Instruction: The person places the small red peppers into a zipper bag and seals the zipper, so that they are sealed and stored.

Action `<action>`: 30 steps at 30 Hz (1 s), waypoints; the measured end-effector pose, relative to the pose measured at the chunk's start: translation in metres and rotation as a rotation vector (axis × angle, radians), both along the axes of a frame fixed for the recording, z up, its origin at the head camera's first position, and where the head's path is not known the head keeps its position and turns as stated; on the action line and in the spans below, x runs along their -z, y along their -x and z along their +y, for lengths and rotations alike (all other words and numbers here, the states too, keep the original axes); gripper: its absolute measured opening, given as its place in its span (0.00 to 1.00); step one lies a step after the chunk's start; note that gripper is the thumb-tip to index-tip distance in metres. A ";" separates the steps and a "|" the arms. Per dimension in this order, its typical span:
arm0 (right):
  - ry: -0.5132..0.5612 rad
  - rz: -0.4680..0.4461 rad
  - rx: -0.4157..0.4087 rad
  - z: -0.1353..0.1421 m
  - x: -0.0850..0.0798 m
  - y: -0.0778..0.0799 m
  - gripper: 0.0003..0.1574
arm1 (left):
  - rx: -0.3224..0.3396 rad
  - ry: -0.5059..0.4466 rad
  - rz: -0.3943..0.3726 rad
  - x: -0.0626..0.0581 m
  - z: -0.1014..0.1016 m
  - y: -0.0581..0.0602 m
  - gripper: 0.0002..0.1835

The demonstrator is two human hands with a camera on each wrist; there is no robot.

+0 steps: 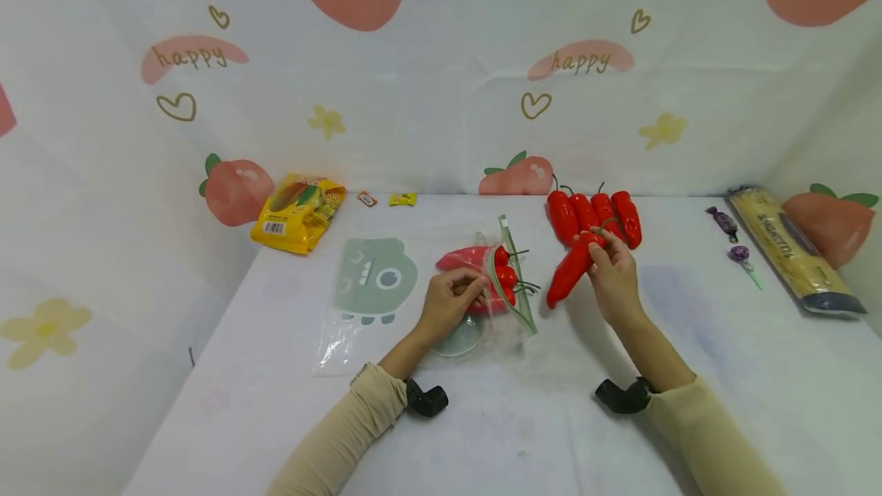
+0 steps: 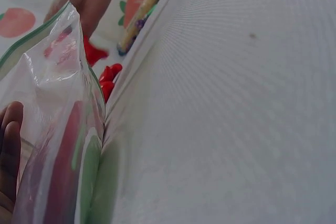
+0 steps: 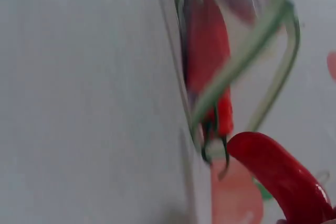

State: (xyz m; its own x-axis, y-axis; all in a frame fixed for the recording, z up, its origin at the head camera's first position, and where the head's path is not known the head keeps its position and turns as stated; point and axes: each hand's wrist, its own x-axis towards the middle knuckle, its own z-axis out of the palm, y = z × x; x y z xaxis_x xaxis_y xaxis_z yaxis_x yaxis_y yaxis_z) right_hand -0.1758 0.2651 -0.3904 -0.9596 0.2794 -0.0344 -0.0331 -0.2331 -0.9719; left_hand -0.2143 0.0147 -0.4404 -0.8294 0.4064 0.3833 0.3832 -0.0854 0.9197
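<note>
A clear zip bag (image 1: 375, 289) with a green dinosaur print lies on the white table, its green-edged mouth facing right. Several red chili peppers (image 1: 506, 278) are inside, green stems poking out at the opening. My left hand (image 1: 451, 301) pinches the bag's film near its mouth; in the left wrist view the mouth (image 2: 37, 38) gapes. Just right of the opening, my right hand (image 1: 613, 278) holds another red chili pepper (image 1: 572, 274) near its stem end, its tip slanting down toward the bag. In the right wrist view this held pepper (image 3: 283, 174) is close to the green zip strip (image 3: 236, 64).
Several more red chili peppers (image 1: 561, 217) lie in a row behind my right hand. A yellow snack packet (image 1: 299, 213) and two small wrapped sweets (image 1: 403, 199) sit back left. At right are a spaghetti pack (image 1: 792, 251), a purple wrapped candy (image 1: 723, 223) and a lollipop (image 1: 740, 253).
</note>
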 end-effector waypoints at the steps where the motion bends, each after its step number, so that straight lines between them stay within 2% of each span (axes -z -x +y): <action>1: 0.057 0.009 -0.016 -0.006 0.000 -0.002 0.28 | 0.001 -0.001 -0.008 0.000 0.000 0.000 0.09; 3: 0.146 0.014 -0.042 -0.016 0.001 -0.005 0.27 | 0.002 -0.005 -0.024 -0.002 0.000 -0.002 0.09; 6: 0.206 -0.024 -0.070 -0.025 0.002 -0.010 0.26 | 0.006 -0.009 -0.031 -0.010 -0.001 -0.006 0.08; 12: 0.157 -0.165 -0.160 -0.032 0.010 -0.020 0.24 | 0.006 -0.002 -0.013 -0.026 -0.003 -0.014 0.07; 17: 0.123 -0.139 -0.266 -0.029 0.020 -0.025 0.16 | -0.013 0.005 -0.002 -0.029 -0.004 -0.015 0.07; 20: 0.008 -0.183 -0.313 -0.027 0.026 -0.025 0.14 | -0.011 0.010 -0.003 -0.029 -0.003 -0.016 0.07; 26: -0.275 -0.344 -0.365 -0.028 0.037 -0.021 0.28 | -0.009 0.010 0.011 -0.028 -0.003 -0.016 0.07; 30: -0.407 -0.349 -0.386 -0.029 0.041 -0.018 0.30 | -0.012 0.013 0.021 -0.028 -0.003 -0.016 0.07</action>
